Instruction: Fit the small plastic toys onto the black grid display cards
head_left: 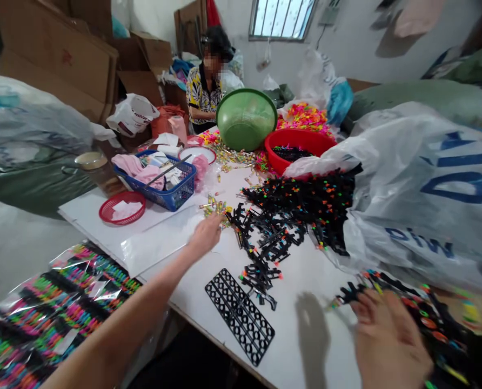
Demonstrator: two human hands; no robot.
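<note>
My left hand (206,235) reaches across the table, its fingertips pressed together at a small heap of yellow pieces (213,204). What they grip, if anything, is hidden. Just right of it lie loose black toy guns (271,237) with coloured tips, spreading from a larger pile. At the lower right, my right hand (389,335) has its fingers closed on a small black toy gun (349,293) above the table. More toy guns (443,335) lie beside and behind that hand. A black plastic grid tray (240,316) rests near the table's front edge.
A blue basket (176,189) and a red basket (123,208) with papers stand left. A green basin (247,119) and a red basin (300,141) are at the back. A large plastic sack (423,200) bulges right. Another person (206,86) sits across.
</note>
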